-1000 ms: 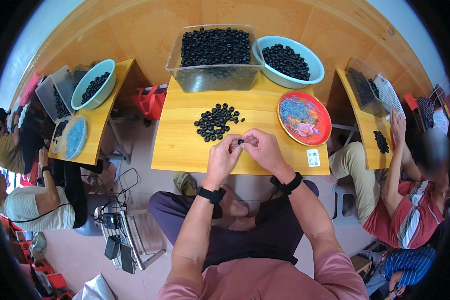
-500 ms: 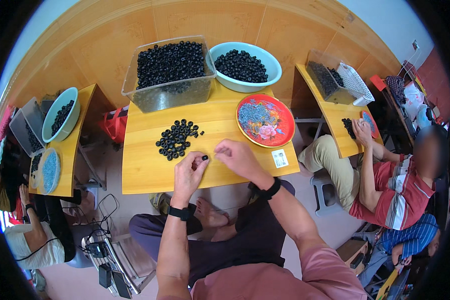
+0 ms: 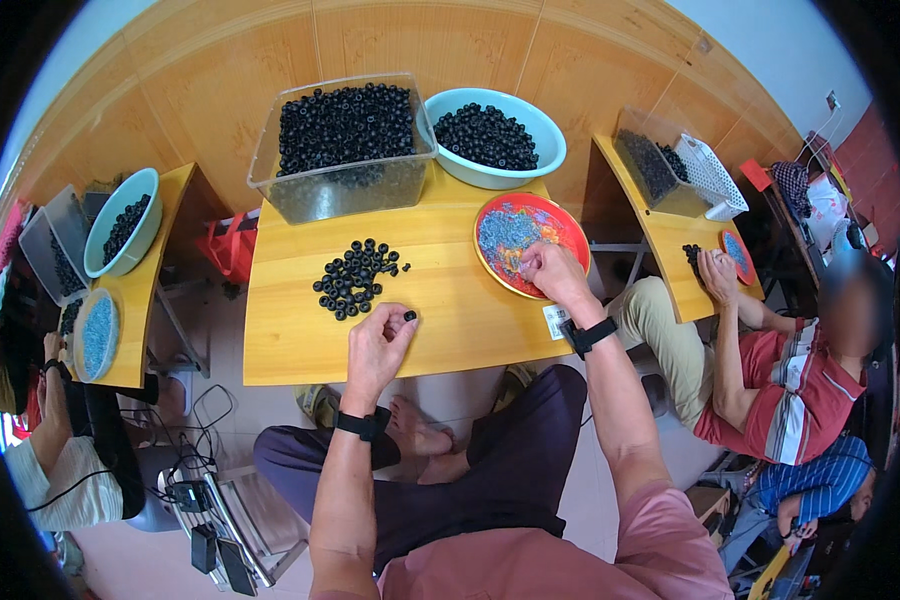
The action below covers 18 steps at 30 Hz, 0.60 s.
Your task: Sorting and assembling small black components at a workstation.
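Note:
My left hand (image 3: 378,347) rests on the yellow wooden table (image 3: 450,310), pinching a small black ring (image 3: 410,316) at its fingertips. A loose pile of black rings (image 3: 355,277) lies just beyond it. My right hand (image 3: 552,273) reaches into the red plate (image 3: 560,225) at the table's right, its fingers bent down into small blue pieces (image 3: 505,235); whether it grips one is hidden. Both wrists wear black bands.
A clear tub (image 3: 342,150) and a teal bowl (image 3: 490,135), both full of black rings, stand at the table's back. A white sticker (image 3: 555,321) lies near the front edge. People work at similar yellow tables on the left (image 3: 120,290) and right (image 3: 685,260).
My hands have separated: the right one has moved from the table's middle over to the red plate, while the left stays near the pile with a black ring.

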Each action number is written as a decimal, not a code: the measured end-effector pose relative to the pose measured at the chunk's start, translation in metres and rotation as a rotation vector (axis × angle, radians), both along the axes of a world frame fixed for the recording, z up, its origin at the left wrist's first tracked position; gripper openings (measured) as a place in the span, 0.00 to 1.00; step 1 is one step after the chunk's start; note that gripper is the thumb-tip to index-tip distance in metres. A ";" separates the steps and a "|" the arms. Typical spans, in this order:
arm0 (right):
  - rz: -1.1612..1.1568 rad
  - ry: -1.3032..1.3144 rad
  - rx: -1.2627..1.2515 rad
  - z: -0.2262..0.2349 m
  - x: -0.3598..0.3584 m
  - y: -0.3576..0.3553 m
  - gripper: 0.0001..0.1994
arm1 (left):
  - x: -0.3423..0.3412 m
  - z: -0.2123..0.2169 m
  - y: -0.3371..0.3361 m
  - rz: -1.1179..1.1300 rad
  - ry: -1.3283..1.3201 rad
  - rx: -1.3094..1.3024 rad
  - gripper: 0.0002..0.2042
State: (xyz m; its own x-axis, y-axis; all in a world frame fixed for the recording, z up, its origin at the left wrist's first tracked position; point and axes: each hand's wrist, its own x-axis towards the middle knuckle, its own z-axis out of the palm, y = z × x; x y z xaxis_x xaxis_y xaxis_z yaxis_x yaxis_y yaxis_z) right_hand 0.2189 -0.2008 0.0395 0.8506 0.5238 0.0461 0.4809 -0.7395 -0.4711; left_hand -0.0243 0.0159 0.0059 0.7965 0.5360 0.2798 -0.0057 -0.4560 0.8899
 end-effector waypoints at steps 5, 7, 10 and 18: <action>0.004 -0.033 -0.024 0.000 -0.002 0.001 0.09 | 0.000 -0.002 -0.001 0.004 -0.007 -0.007 0.09; 0.010 -0.030 -0.036 0.006 -0.007 0.002 0.08 | 0.000 -0.003 0.000 0.004 -0.003 -0.017 0.09; -0.020 0.012 0.080 0.013 -0.016 -0.001 0.08 | -0.001 -0.001 0.000 -0.002 -0.003 -0.022 0.09; 0.287 0.010 0.465 0.014 -0.100 0.046 0.08 | -0.001 -0.017 0.010 -0.012 0.002 -0.186 0.09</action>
